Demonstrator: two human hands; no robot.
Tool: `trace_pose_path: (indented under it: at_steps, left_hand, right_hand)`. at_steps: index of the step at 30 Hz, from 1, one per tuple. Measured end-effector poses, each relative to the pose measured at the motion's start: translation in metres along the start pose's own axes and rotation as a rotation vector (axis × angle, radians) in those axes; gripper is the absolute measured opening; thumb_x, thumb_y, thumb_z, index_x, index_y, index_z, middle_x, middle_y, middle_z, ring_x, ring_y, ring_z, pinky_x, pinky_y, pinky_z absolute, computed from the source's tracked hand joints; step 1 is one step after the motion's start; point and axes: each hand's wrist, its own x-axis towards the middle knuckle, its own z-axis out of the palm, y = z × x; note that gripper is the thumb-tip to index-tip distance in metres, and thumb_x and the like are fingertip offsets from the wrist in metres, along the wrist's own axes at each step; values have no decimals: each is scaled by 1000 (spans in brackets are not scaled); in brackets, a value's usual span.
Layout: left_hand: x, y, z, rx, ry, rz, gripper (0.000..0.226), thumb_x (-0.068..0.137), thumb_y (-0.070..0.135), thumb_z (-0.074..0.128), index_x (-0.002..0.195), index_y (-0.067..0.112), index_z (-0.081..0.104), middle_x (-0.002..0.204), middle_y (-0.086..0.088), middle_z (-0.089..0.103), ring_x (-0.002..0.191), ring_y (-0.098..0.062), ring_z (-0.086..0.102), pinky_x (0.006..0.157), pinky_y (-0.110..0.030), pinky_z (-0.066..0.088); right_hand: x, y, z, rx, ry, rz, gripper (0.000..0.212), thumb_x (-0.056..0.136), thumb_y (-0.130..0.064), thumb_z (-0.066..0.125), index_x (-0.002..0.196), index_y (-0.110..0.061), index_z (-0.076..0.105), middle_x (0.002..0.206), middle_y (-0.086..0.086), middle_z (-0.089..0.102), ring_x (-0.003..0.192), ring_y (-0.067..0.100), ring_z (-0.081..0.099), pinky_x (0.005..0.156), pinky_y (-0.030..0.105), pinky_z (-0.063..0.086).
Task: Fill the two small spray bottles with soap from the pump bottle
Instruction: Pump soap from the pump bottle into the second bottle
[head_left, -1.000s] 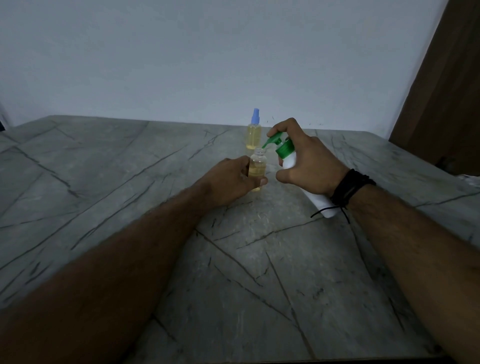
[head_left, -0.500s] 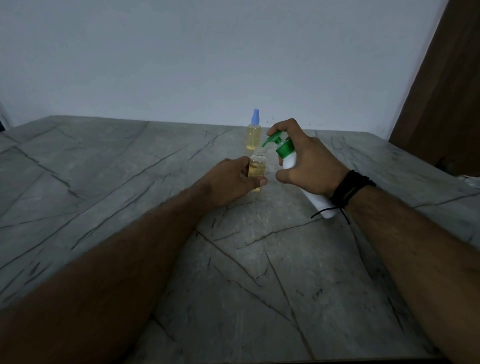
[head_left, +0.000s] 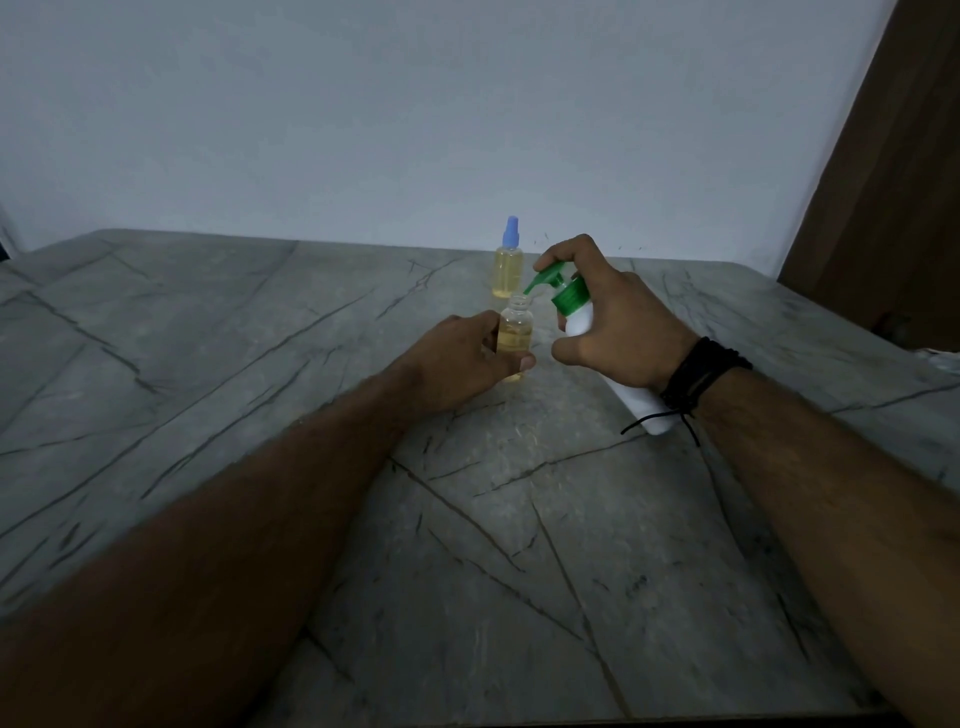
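My left hand grips the uncapped spray bottle upright on the table, steadying its mouth, while my right hand wraps the tilted pump bottle, nozzle at its 10 o'clock over the opening; the capped bottle stands just beyond at 12 o'clock.

An open small bottle stands on the counter, held from its left by the left hand. Just to its right, the right hand holds the pump bottle tilted, its spout over the open bottle's mouth. Behind them, nearer the wall, stands a capped spray bottle.
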Motion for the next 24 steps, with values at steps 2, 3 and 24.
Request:
trace_pose_path:
  at_steps: [2, 3, 24]
  left_hand:
    - [-1, 1, 0, 3, -4, -1, 37, 83, 65, 57, 101, 33, 51, 83, 21, 54, 77, -1, 54, 58, -21, 35]
    - [-1, 1, 1, 1, -5, 0, 37, 83, 64, 57, 101, 33, 51, 83, 20, 54, 77, -1, 54, 58, -21, 35]
    - [0, 1, -1, 0, -21, -11, 43, 82, 66, 57, 106, 30, 55, 92, 12, 60, 81, -2, 56, 62, -25, 40]
  right_hand:
    - [0, 1, 0, 5, 7, 7, 65, 68, -7, 74, 122, -26, 44, 76, -7, 61, 66, 15, 61, 62, 33, 50]
    - [0, 1, 0, 6, 10, 11, 65, 68, -7, 74, 122, -26, 44, 77, -6, 61, 67, 16, 61, 62, 34, 50]
    - [0, -2, 0, -12, -2, 12, 66, 69, -7, 73, 124, -26, 44, 79, 0, 62, 69, 24, 62, 63, 40, 52]
